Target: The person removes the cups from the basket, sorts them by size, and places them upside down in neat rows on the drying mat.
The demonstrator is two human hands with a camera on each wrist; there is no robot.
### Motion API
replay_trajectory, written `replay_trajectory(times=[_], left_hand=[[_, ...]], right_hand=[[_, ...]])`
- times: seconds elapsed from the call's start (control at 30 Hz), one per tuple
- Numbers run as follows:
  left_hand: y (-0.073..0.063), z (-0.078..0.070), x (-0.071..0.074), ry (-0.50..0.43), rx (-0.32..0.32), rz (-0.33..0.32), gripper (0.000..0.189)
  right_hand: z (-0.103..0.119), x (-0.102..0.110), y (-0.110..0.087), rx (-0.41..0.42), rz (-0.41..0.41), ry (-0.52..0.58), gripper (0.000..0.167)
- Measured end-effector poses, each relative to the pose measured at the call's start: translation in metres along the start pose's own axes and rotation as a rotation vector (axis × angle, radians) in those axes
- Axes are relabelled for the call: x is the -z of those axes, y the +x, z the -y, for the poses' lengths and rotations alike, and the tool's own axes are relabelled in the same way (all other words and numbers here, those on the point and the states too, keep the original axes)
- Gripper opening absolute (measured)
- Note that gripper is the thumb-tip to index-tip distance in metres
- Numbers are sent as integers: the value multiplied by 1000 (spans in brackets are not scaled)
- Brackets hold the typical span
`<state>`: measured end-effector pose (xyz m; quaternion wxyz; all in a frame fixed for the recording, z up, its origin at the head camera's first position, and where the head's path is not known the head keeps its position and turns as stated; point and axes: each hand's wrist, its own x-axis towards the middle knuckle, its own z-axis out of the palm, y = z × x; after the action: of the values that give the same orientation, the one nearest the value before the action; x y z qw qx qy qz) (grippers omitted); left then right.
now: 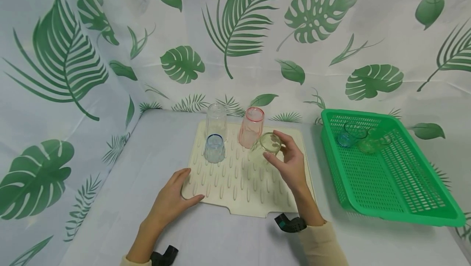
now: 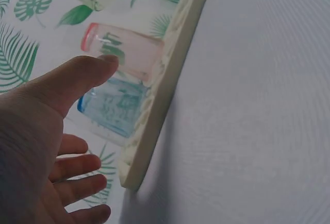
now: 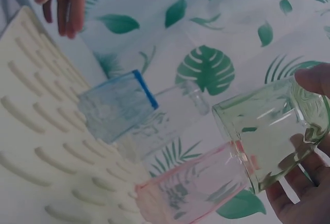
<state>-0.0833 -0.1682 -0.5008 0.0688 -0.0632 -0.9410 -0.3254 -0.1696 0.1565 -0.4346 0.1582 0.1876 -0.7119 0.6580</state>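
My right hand [image 1: 292, 164] grips a pale green glass [image 3: 268, 131] by its upper end, with thumb and fingers on opposite sides. It holds the glass tilted above the right part of a cream drying mat [image 1: 228, 178], beside a pink glass [image 1: 252, 129]. A short blue-rimmed glass [image 1: 214, 150] and a taller clear glass [image 1: 216, 119] stand on the mat's left side. My left hand [image 1: 171, 200] is at the mat's left front edge, thumb and fingers spread, holding nothing. In the left wrist view, its thumb overlaps the pink and blue glasses.
A green plastic basket [image 1: 390, 115] stands right of the mat. Inside, at its far end, lie a blue-tinted glass [image 1: 346, 139] and a green-tinted glass [image 1: 368, 145]. A leaf-printed white curtain [image 1: 254, 82] hangs behind the table [image 1: 140, 159].
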Motion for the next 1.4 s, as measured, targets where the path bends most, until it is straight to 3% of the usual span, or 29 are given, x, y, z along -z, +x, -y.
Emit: replay_trajectory(times=[0.3,0.57,0.83,1.1,1.4], left_hand=[[-1,8,-4,34,82,76,98],[-2,11,-4,66,114,137,101],[-2,14,-5,68,126,163,102],[-1,15,-6,65,117,156,102],[-2,15,-5,58,123,160,101]], right_hand=[[-13,-11,2,-95,-13,-41,61],[-26,-20,4,-204,-20,-101,62],[-6,-31,3,-231,11,-141,62],[-54,-30,1,-228,15,-156,66],[-68,-31,-1,-256,17,-162,64]])
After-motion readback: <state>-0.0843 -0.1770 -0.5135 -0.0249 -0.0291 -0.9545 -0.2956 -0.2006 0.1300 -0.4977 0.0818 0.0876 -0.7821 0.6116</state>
